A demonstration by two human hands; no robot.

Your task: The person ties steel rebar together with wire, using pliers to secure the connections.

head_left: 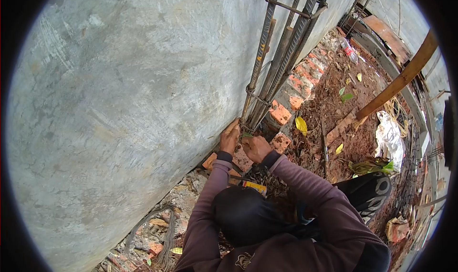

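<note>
A tall column cage of ribbed steel rebar [273, 57], with square stirrups, leans along the grey wall and runs down to the brick footing. My left hand [230, 138] is between the wall and the cage's foot, its fingers bent and pressed on the rebar's lower end. Close beside it on the right, my right hand [256, 148] is closed in a fist, knuckles up, near the lowest stirrup. What it grips is hidden. Below the hands lie orange bricks [243, 160] and a small yellow packet [255, 187].
The plastered wall [119, 81] fills the left. A slanting wooden pole [400, 83] stands in reddish soil at right, near a white sheet [390, 136]. A bundle of wire [167, 236] lies on rubble at lower left. My dark-clothed knee [243, 210] is below my hands.
</note>
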